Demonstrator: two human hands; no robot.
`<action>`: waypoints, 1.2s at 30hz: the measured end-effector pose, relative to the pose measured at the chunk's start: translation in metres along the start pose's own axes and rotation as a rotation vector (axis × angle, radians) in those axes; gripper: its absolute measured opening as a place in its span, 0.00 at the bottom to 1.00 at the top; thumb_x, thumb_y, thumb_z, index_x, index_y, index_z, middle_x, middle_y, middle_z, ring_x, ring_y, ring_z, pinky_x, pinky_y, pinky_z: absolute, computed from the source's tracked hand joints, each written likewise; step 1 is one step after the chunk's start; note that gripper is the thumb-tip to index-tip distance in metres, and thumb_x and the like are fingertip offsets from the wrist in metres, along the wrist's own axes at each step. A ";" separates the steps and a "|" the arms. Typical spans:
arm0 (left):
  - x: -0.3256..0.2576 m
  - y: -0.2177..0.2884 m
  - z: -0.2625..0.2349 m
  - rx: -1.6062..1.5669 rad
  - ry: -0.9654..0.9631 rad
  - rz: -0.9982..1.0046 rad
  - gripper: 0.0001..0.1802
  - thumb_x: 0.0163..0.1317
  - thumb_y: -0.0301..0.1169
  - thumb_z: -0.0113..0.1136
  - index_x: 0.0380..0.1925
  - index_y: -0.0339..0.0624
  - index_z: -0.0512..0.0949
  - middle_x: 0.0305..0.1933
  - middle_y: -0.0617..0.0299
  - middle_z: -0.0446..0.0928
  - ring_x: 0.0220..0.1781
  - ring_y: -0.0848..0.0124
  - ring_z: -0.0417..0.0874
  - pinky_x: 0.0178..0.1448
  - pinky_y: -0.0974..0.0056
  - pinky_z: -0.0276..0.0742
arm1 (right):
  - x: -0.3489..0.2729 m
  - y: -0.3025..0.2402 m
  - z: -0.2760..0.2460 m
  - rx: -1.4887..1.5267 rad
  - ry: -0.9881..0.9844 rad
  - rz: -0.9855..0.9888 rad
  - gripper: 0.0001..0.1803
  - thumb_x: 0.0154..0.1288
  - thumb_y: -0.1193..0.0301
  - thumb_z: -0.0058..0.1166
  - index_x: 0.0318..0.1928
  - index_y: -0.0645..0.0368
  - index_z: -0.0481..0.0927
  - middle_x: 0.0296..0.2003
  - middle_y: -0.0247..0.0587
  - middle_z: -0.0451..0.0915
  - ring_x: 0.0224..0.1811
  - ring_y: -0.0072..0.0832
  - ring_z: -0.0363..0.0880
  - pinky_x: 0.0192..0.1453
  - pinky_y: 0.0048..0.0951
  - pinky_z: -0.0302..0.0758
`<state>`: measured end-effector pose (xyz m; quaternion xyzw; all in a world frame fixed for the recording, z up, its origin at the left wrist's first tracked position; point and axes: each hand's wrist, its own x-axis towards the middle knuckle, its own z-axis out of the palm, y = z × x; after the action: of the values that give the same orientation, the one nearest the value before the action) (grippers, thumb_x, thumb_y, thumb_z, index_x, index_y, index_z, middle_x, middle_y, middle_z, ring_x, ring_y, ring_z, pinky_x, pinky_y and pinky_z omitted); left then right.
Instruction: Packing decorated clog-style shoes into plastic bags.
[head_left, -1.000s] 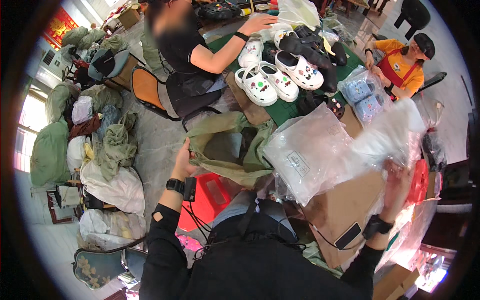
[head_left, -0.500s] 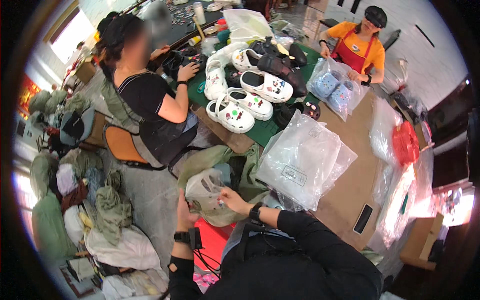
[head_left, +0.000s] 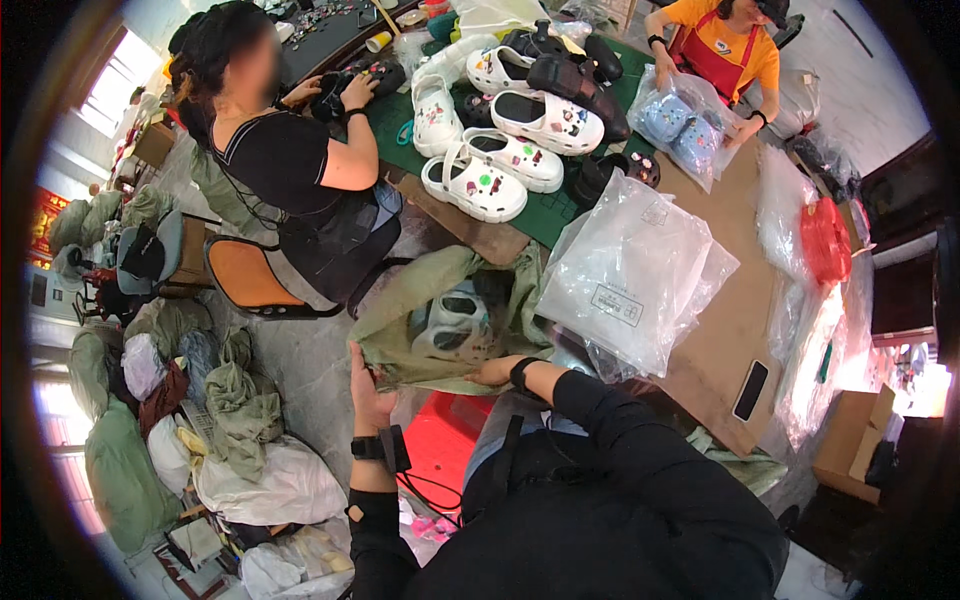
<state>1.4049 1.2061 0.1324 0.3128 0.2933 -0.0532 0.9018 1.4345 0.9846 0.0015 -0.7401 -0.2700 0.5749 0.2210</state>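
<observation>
A green woven sack point(head_left: 395, 330) gapes below the table's edge in front of me. Inside it sit light grey-blue clogs point(head_left: 458, 325), blurred and partly covered by the cloth. My left hand point(head_left: 372, 392) is closed on the sack's left rim, thumb up and the other fingers mostly hidden. At the near rim, my right hand point(head_left: 495, 372) grips the cloth, its fingertips partly out of sight. Beside the sack, a stack of clear plastic bags point(head_left: 635, 285) lies on the table's corner.
White charm-covered clogs point(head_left: 475, 188) and black ones point(head_left: 580, 90) crowd the green mat point(head_left: 530, 215). A phone point(head_left: 750, 390) lies at right. One co-worker handles dark shoes at left; another holds bagged blue clogs point(head_left: 685, 130) across the table. Full sacks point(head_left: 130, 480) cover the left floor.
The clear bag that my hands held over the sack is no longer between them. My right hand has moved down and right to the rim. The far co-worker's bag has shifted.
</observation>
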 end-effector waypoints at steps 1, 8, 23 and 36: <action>0.004 0.001 -0.008 -0.005 -0.048 0.009 0.20 0.63 0.48 0.47 0.40 0.43 0.74 0.35 0.67 0.78 0.32 0.72 0.78 0.40 0.64 0.76 | -0.016 -0.001 -0.002 0.004 -0.006 0.000 0.33 0.67 0.48 0.25 0.60 0.62 0.63 0.59 0.53 0.63 0.62 0.44 0.60 0.65 0.39 0.55; 0.008 0.020 0.010 0.368 0.143 0.054 0.15 0.63 0.46 0.49 0.34 0.46 0.72 0.25 0.74 0.70 0.19 0.83 0.65 0.24 0.75 0.64 | -0.051 0.029 0.017 -0.318 -0.126 0.291 0.33 0.64 0.43 0.26 0.58 0.51 0.68 0.56 0.43 0.69 0.56 0.45 0.69 0.58 0.46 0.64; 0.016 0.004 0.035 0.494 0.159 0.061 0.14 0.64 0.46 0.49 0.32 0.47 0.69 0.21 0.72 0.67 0.16 0.81 0.63 0.19 0.75 0.61 | -0.153 0.064 -0.005 -0.194 -0.129 0.200 0.29 0.64 0.48 0.37 0.48 0.61 0.75 0.47 0.49 0.76 0.47 0.45 0.74 0.50 0.41 0.67; 0.066 -0.022 -0.013 0.189 0.244 0.137 0.25 0.65 0.48 0.42 0.54 0.43 0.66 0.56 0.58 0.68 0.57 0.57 0.66 0.59 0.50 0.62 | -0.237 0.141 -0.042 0.094 0.565 -0.106 0.31 0.60 0.50 0.47 0.60 0.51 0.63 0.55 0.52 0.67 0.58 0.43 0.65 0.60 0.42 0.62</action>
<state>1.4469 1.2020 0.0749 0.4198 0.3723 0.0193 0.8275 1.4501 0.7218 0.0954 -0.8447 -0.2091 0.3454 0.3513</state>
